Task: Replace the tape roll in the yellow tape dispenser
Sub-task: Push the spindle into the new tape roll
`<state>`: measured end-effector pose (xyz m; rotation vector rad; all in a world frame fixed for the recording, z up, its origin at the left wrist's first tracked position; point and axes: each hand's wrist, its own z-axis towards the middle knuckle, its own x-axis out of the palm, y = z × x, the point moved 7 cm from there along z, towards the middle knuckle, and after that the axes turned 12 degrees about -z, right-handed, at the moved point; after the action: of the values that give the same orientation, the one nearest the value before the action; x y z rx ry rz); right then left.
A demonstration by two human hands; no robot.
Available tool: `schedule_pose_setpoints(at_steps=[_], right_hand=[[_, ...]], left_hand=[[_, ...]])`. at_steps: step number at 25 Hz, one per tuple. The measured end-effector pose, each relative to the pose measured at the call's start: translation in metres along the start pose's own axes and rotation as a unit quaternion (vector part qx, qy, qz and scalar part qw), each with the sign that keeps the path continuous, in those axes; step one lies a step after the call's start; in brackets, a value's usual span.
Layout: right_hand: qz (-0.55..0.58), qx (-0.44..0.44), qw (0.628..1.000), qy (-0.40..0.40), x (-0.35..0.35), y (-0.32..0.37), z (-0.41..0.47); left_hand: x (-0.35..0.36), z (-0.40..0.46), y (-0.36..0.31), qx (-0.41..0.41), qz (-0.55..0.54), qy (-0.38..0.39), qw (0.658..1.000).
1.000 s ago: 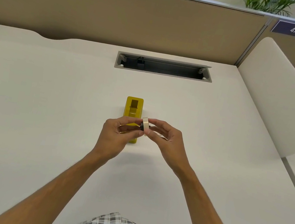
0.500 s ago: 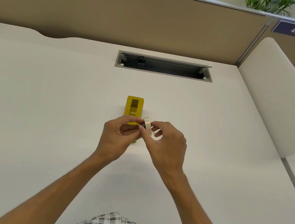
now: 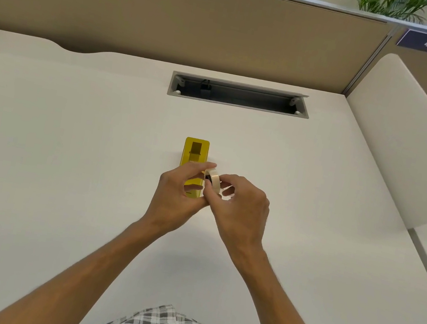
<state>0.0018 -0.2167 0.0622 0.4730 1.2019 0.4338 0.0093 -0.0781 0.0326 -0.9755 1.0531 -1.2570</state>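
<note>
Both hands meet over the middle of the desk [image 3: 63, 164], sharing one tape roll [image 3: 213, 180] between them. Counted from left to right: one left hand [image 3: 176, 198], one yellow tape dispenser [image 3: 194, 158], one tape roll, one right hand [image 3: 240, 212].

Left hand: the fingers are curled, with the forefinger stretched along the top toward the roll and the thumb coming up from beneath, so that the roll's left side is pinched between them. This hand hangs over the near end of the dispenser and hides part of it; whether it touches the dispenser cannot be told.

Yellow tape dispenser: it lies on the desk with its length running away from the person, its far end showing a dark rectangular opening.

Tape roll: pale and translucent, it stands on edge, tilted, just right of the dispenser's near half and held above the desk, not seated in the dispenser.

Right hand: the fingers are bent inward, the thumb and fingertips gripping the roll's right side.

Farther back, one grey cable slot [image 3: 239, 95] is set into the desk.
</note>
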Motion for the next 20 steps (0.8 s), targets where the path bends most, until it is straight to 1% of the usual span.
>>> schedule_pose_setpoints(at_steps=[4, 8, 11, 15, 17, 20], right_hand=[[-0.043, 0.019, 0.999, -0.023, -0.002, -0.001, 0.001], [-0.036, 0.011, 0.999, -0.014, 0.002, 0.002, 0.001], [-0.021, 0.028, 0.999, -0.007, 0.009, -0.001, 0.005], [0.003, 0.035, 0.999, 0.004, 0.023, -0.003, 0.011], [0.02, 0.038, 0.999, 0.013, 0.031, -0.005, 0.014], [0.04, 0.049, 0.998, 0.026, 0.043, -0.007, 0.024]], left_hand=[[0.001, 0.003, 0.002, 0.016, -0.007, -0.01, 1.0], [0.003, 0.007, 0.006, 0.028, 0.007, -0.006, 1.0], [0.0, 0.009, 0.01, 0.035, 0.047, -0.007, 0.998], [-0.008, 0.011, 0.017, 0.042, 0.147, -0.006, 0.988], [-0.012, 0.011, 0.026, 0.031, 0.199, 0.001, 0.98], [-0.02, 0.006, 0.051, -0.039, 0.212, 0.004, 0.977]])
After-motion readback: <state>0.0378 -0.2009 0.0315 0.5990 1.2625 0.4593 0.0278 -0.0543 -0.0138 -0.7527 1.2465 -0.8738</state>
